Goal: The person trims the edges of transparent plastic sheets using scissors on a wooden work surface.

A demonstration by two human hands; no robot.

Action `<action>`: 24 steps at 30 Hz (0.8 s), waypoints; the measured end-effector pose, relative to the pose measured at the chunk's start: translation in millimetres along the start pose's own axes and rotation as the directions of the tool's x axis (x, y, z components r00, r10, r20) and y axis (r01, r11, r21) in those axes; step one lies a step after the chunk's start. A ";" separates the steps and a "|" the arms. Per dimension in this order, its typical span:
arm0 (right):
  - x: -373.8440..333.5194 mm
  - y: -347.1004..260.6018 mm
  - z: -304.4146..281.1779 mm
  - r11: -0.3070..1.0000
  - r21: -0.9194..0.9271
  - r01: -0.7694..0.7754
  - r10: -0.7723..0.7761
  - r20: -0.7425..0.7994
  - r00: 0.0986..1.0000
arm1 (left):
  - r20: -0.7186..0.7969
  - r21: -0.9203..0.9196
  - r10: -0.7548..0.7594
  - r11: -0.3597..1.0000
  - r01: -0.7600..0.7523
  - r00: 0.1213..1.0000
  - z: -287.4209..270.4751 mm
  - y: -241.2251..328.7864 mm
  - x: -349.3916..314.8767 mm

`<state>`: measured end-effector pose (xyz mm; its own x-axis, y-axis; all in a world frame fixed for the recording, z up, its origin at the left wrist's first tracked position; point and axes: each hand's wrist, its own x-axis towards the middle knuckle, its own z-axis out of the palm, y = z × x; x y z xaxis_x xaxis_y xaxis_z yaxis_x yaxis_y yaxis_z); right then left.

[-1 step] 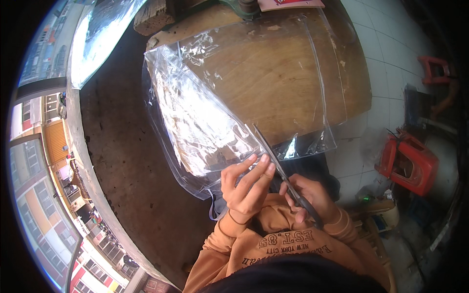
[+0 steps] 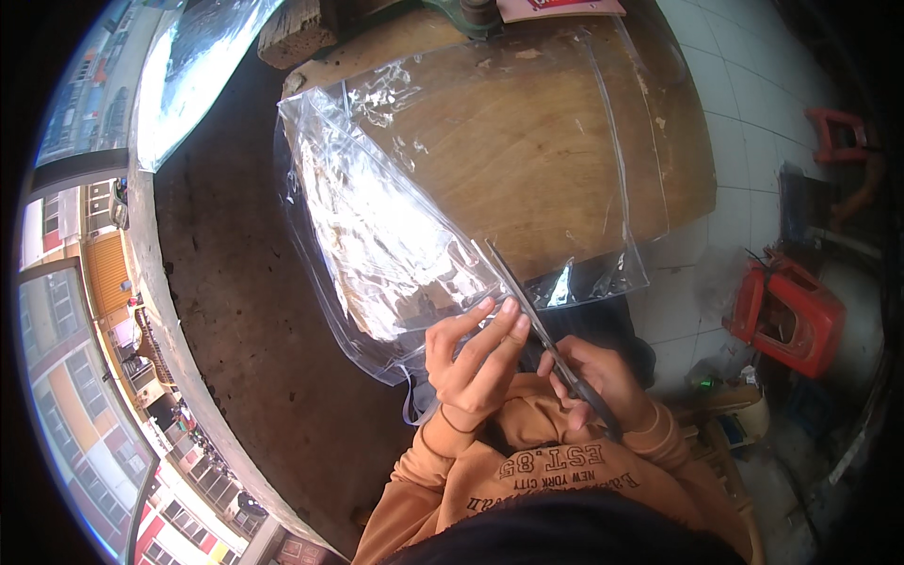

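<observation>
A clear plastic sheet (image 2: 377,235) lies over the wooden table, with a bright, shiny folded part on its left side that hangs past the table's edge. My left hand (image 2: 476,367) pinches the sheet's near edge, fingers stretched along it and the thumb hidden. In my right hand (image 2: 603,377) is a pair of long dark scissors (image 2: 527,303), gripped by the handles. Their blades point away and slightly left, lying along the plastic right beside my left fingertips. The two blades look nearly closed together; whether plastic is between them is hard to see.
The wooden table (image 2: 527,141) carries a wood block (image 2: 297,33), a green metal tool (image 2: 476,14) and a pink card (image 2: 560,8) at its far side. Red plastic stools (image 2: 800,315) stand on the tiled floor (image 2: 744,141) to the right. Windows are at the left.
</observation>
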<state>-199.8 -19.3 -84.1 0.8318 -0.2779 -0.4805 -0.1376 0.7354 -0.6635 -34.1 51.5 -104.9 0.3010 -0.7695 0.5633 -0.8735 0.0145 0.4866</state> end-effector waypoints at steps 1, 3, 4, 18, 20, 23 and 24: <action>-0.1 -0.9 0.1 1.000 -0.021 -0.001 0.001 -0.012 1.000 | -0.008 0.001 0.000 1.000 0.000 1.000 0.5 -0.4 -0.7; 0.2 0.1 -0.8 0.996 -0.082 0.029 -0.031 -0.029 0.999 | -0.018 -0.002 -0.006 1.000 0.006 1.000 0.9 -0.9 -1.1; 0.2 0.9 -1.1 0.993 -0.113 0.043 -0.048 -0.036 0.998 | -0.020 -0.005 -0.013 1.000 0.012 1.000 0.6 -0.7 -1.5; 2.3 -0.8 2.5 0.977 0.147 -0.157 0.156 0.018 0.988 | -0.012 -0.010 -0.039 0.999 0.039 0.999 -2.3 2.7 0.0; 3.7 9.1 -0.8 0.998 -0.018 -0.061 0.062 0.055 0.997 | -0.005 -0.016 -0.031 0.999 0.031 1.000 -1.9 3.9 -2.1; 5.8 10.9 0.3 0.965 0.180 -0.189 0.189 0.014 0.982 | 0.056 -0.071 -0.027 0.997 0.031 0.998 -6.0 11.6 2.5; 6.0 11.6 0.3 0.956 0.209 -0.205 0.208 0.008 0.978 | 0.058 -0.074 -0.022 0.997 0.026 0.998 -6.5 13.2 2.6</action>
<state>-196.2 -12.2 -94.5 0.7895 -0.1138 -0.6031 -0.1896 0.8894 -0.4161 -42.4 53.9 -92.7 0.2973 -0.8054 0.5128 -0.8344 0.0418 0.5495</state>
